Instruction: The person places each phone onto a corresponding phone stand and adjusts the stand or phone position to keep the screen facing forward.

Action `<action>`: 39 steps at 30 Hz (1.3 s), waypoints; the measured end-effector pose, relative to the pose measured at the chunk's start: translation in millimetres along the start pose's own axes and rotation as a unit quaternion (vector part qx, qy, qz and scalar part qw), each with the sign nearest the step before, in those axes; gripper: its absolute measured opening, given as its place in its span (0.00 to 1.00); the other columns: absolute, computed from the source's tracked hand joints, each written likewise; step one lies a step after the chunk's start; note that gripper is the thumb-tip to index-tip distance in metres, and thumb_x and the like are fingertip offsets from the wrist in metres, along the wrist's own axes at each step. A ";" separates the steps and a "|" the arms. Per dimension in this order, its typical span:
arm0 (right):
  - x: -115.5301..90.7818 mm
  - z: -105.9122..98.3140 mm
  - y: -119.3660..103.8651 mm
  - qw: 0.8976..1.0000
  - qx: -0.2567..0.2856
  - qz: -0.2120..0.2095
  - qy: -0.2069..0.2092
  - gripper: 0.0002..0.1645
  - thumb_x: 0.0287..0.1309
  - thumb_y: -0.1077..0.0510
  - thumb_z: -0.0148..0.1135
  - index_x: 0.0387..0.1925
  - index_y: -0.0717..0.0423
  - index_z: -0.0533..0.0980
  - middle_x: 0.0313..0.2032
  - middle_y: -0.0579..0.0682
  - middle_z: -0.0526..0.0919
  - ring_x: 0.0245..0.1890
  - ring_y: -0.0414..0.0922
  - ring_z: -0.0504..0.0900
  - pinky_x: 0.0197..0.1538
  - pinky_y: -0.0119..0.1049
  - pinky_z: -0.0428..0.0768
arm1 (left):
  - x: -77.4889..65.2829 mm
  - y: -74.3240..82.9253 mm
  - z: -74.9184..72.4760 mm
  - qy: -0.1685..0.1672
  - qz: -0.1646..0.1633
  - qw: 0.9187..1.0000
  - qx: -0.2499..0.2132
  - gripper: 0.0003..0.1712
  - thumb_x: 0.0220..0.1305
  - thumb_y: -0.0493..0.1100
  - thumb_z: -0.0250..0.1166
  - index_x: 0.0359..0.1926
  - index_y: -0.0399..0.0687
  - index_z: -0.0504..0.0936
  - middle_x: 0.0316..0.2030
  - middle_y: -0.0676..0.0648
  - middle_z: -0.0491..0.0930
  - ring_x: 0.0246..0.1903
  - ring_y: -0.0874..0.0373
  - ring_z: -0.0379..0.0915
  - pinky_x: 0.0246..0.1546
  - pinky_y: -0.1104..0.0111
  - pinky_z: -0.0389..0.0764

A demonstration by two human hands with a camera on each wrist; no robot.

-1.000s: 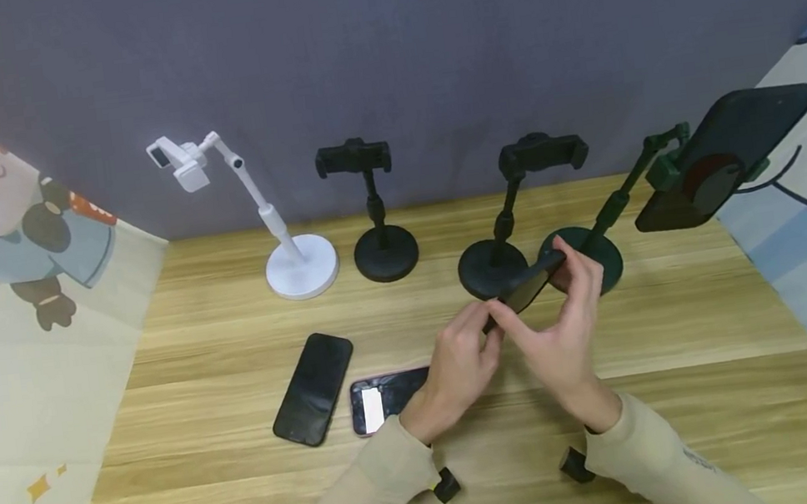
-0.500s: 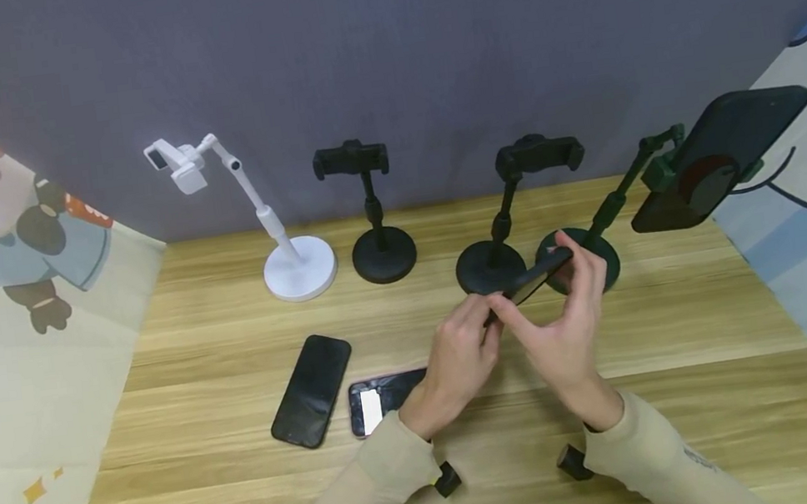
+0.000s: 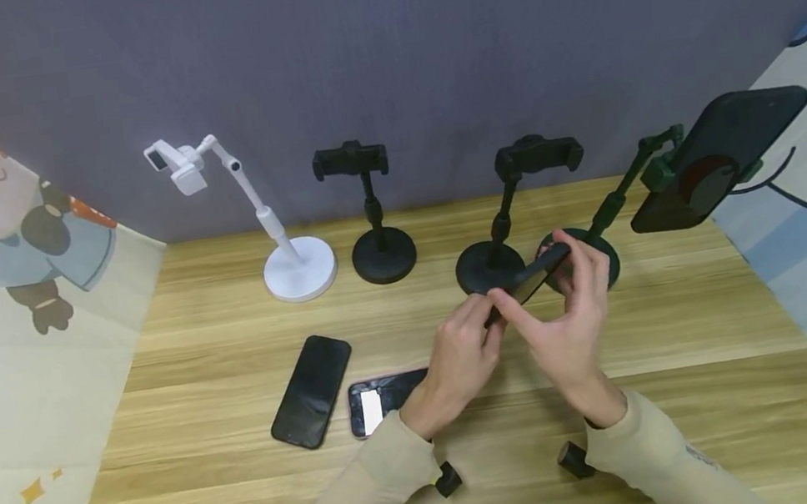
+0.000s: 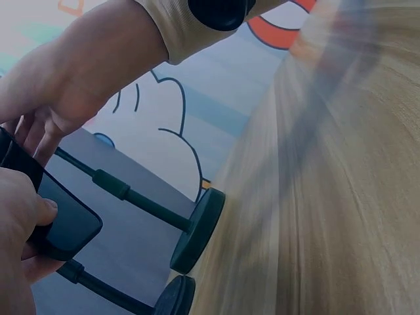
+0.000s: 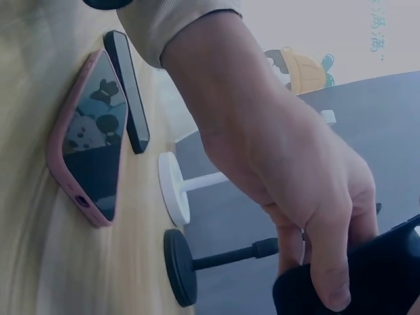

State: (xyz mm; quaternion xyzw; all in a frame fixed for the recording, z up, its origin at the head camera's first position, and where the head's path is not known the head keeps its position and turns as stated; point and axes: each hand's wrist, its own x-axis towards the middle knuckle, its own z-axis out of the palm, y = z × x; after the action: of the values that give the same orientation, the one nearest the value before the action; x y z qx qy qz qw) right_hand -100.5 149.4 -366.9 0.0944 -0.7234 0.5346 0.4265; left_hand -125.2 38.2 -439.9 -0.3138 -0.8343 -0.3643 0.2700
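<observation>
A dark smartphone point(image 3: 538, 273) is held tilted above the table by both hands. My left hand point(image 3: 458, 359) pinches its near left end; in the left wrist view the thumb point(image 4: 44, 211) lies flat on the screen. My right hand point(image 3: 573, 340) holds the other end, thumb at the near edge and fingers behind the far end. In the right wrist view the left hand point(image 5: 302, 177) grips a corner of the phone point(image 5: 367, 275). Behind the phone stand a black phone stand point(image 3: 492, 266) and a dark green one point(image 3: 604, 257), their bases partly overlapped by phone and right hand.
Another phone point(image 3: 725, 158) is clamped in the green stand's holder at right. A white stand point(image 3: 300, 269) and a black stand point(image 3: 384, 254) stand further left. A black phone point(image 3: 311, 391) and a pink-cased phone point(image 3: 390, 392), partly behind the left wrist, lie on the table point(image 3: 197, 479).
The held phone's far end has risen slightly, and the right hand has shifted a little rightward with it. Stands and the phones lying on the table stay in place.
</observation>
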 end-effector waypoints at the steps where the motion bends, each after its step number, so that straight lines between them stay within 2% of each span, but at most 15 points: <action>1: 1.1 0.0 -0.8 1.000 -0.008 -0.003 0.002 0.46 0.31 0.69 0.75 0.59 0.70 0.69 0.49 0.63 0.69 0.45 0.49 0.72 0.49 0.33 0.75 | 0.4 0.2 0.0 0.001 0.000 1.000 -0.001 0.05 0.59 0.35 0.61 0.37 0.43 0.79 0.32 0.51 0.78 0.30 0.66 0.70 0.28 0.75 0.76; 5: 6.5 0.1 -4.1 0.999 -0.043 -0.024 0.014 0.44 0.36 0.56 0.76 0.58 0.70 0.71 0.44 0.71 0.67 0.42 0.54 0.69 0.48 0.34 0.71 | 3.6 1.0 -0.8 0.002 0.002 1.000 0.000 0.05 0.61 0.37 0.61 0.38 0.43 0.79 0.32 0.51 0.78 0.29 0.67 0.69 0.28 0.76 0.75; 8: 9.8 -0.1 -5.2 0.998 -0.056 -0.036 0.020 0.45 0.38 0.51 0.76 0.57 0.69 0.71 0.42 0.70 0.68 0.39 0.56 0.69 0.46 0.34 0.69 | 6.2 1.5 -1.3 0.003 0.002 1.000 -0.003 0.06 0.62 0.37 0.61 0.39 0.42 0.80 0.33 0.51 0.79 0.29 0.67 0.69 0.28 0.77 0.75; 13: 14.3 -2.6 -5.5 0.998 -0.051 -0.040 0.019 0.45 0.36 0.54 0.77 0.57 0.69 0.71 0.41 0.62 0.69 0.37 0.54 0.70 0.44 0.33 0.69 | 10.7 2.5 -2.4 0.002 0.007 1.000 -0.008 0.08 0.62 0.38 0.61 0.41 0.41 0.81 0.33 0.50 0.80 0.30 0.67 0.70 0.28 0.78 0.75; 19: 21.1 -4.3 -7.0 0.999 -0.030 -0.040 0.020 0.44 0.34 0.57 0.77 0.55 0.70 0.72 0.44 0.53 0.70 0.37 0.48 0.70 0.45 0.31 0.70 | 21.2 1.0 -6.5 0.009 0.029 0.999 -0.019 0.08 0.62 0.37 0.61 0.41 0.41 0.81 0.32 0.50 0.79 0.30 0.67 0.69 0.29 0.79 0.74; 28: 35.3 -7.3 -10.1 0.999 0.006 -0.026 0.024 0.41 0.38 0.57 0.75 0.57 0.65 0.72 0.46 0.41 0.68 0.37 0.48 0.69 0.43 0.30 0.70 | 37.6 1.3 -13.3 0.005 0.057 0.997 -0.058 0.13 0.64 0.41 0.61 0.46 0.39 0.81 0.35 0.48 0.80 0.32 0.67 0.72 0.34 0.81 0.75; 34: 43.8 -10.8 -12.7 0.999 0.037 -0.010 0.024 0.39 0.39 0.61 0.74 0.57 0.65 0.71 0.47 0.42 0.68 0.39 0.44 0.70 0.47 0.30 0.74 | 49.4 1.2 -21.5 -0.003 0.078 0.993 -0.084 0.19 0.64 0.45 0.60 0.52 0.40 0.78 0.41 0.47 0.81 0.38 0.66 0.75 0.39 0.79 0.78; 39: 49.3 -14.9 -13.9 0.999 0.039 -0.003 0.028 0.39 0.39 0.62 0.74 0.57 0.64 0.71 0.47 0.45 0.68 0.39 0.43 0.69 0.48 0.30 0.73 | 59.4 1.3 -30.3 0.001 0.111 0.989 -0.095 0.21 0.62 0.48 0.61 0.52 0.41 0.79 0.39 0.49 0.82 0.37 0.66 0.75 0.39 0.79 0.76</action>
State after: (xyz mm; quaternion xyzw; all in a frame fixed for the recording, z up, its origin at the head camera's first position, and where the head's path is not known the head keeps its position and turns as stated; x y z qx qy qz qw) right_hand -115.0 172.1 -320.9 0.0979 -0.6899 0.5635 0.4438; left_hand -156.6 34.7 -381.1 -0.4285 -0.7557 -0.4096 0.2783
